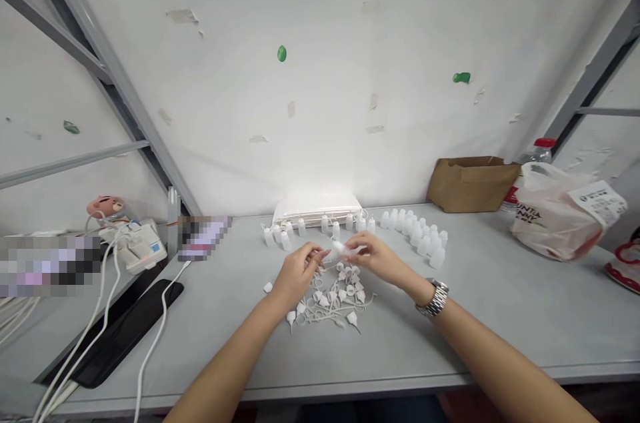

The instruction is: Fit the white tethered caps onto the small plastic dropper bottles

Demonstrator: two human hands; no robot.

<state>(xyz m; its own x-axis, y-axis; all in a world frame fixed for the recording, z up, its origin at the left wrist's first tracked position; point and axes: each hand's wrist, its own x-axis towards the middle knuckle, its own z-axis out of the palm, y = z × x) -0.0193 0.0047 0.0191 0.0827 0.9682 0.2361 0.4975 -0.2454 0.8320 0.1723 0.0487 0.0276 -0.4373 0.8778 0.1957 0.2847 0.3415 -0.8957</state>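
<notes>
My right hand point(375, 257), with a metal-band watch on the wrist, grips a small white plastic bottle point(339, 247), smeared by motion. Close to its left side, my left hand point(303, 264) has its fingers pinched together; anything between them is too small to make out. Below both hands lies a loose pile of white needle-tipped caps point(324, 300) with thin straps and rings. Behind the hands, several small bottles with tipped caps point(285, 240) stand upright. To the right, a cluster of translucent bottles without tips point(423, 244) stands in rows.
A white stack point(317, 208) lies against the wall. On the right are a brown cardboard box point(473, 186), a plastic bag point(555, 216) and a red-capped bottle point(543, 151). A black phone point(133, 333), white cables point(159, 336) and a power strip point(141, 248) occupy the left.
</notes>
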